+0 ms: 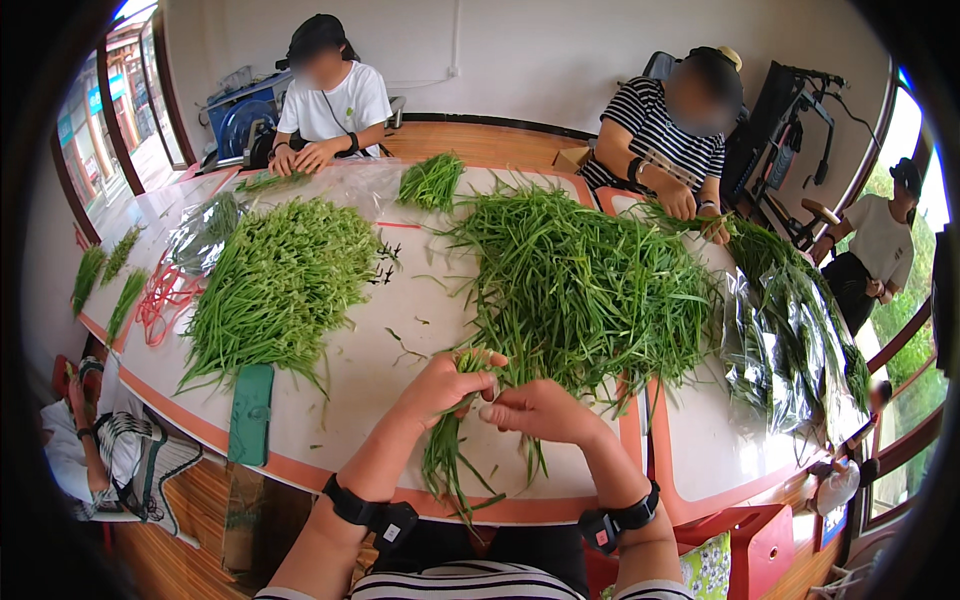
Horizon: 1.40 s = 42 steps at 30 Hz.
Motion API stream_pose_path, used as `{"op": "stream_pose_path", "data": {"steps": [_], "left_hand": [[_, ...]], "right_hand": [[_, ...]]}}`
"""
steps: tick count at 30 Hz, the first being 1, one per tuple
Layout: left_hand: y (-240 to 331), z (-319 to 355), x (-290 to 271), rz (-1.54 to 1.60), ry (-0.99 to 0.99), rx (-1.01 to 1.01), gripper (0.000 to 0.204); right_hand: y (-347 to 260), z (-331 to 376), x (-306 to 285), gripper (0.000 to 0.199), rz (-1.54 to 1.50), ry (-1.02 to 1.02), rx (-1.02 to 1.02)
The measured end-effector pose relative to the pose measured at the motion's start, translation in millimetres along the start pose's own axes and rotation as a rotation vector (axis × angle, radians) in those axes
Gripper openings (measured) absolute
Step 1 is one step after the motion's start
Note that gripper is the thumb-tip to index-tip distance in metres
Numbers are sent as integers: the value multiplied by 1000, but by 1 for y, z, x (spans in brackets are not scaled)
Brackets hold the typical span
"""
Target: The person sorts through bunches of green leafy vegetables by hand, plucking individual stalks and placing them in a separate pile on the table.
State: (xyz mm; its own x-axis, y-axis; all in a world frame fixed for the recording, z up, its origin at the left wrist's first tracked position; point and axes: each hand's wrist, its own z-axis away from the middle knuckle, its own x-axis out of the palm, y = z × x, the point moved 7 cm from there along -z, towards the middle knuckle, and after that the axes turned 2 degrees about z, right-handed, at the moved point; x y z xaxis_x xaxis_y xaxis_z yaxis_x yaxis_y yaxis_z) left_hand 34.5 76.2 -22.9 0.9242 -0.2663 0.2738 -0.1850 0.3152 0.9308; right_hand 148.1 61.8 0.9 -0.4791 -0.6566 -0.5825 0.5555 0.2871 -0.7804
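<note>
My left hand [452, 385] is closed around a small bunch of garlic chives [443, 455], whose long green leaves hang below it over the table's near edge. Close against it, my right hand [545, 410] is closed too, thumb and fingertips pinched together. What lies in that pinch is too small to make out; a few loose leaves hang just below it. Beyond my hands spreads a large loose heap of garlic chives [590, 280]. To the left lies a neater pile of green stalks [285, 270], its stems toward me.
A green phone case [250, 415] lies at the front left edge, with red ties [165, 300] farther left. Clear plastic bags of greens [790, 350] lie at the right. Two co-workers sit across the table [390, 345], hands on greens. A red chair [755, 550] stands near my right.
</note>
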Motion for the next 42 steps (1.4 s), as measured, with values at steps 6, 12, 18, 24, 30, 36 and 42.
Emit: {"op": "stream_pose_path", "data": {"steps": [6, 12, 18, 24, 30, 36, 42], "left_hand": [[15, 15, 33, -103, -237, 26, 14], [-1, 16, 52, -208, -414, 41, 16], [8, 3, 12, -42, -100, 79, 18], [13, 3, -5, 312, 29, 34, 24], [12, 3, -1, 427, 2, 71, 26], [6, -4, -11, 400, 89, 111, 25], [13, -5, -25, 587, 173, 181, 21]], "right_hand": [[47, -16, -9, 45, -744, 183, 111], [49, -23, -1, 27, -1131, 16, 18], [42, -12, -28, 24, -1235, 307, -23], [35, -11, -22, 24, -1147, 277, -59], [27, -18, -5, 26, -912, 260, -43], [24, -13, -4, 23, -694, 264, 20], [20, -7, -8, 24, -487, 86, 74]]}}
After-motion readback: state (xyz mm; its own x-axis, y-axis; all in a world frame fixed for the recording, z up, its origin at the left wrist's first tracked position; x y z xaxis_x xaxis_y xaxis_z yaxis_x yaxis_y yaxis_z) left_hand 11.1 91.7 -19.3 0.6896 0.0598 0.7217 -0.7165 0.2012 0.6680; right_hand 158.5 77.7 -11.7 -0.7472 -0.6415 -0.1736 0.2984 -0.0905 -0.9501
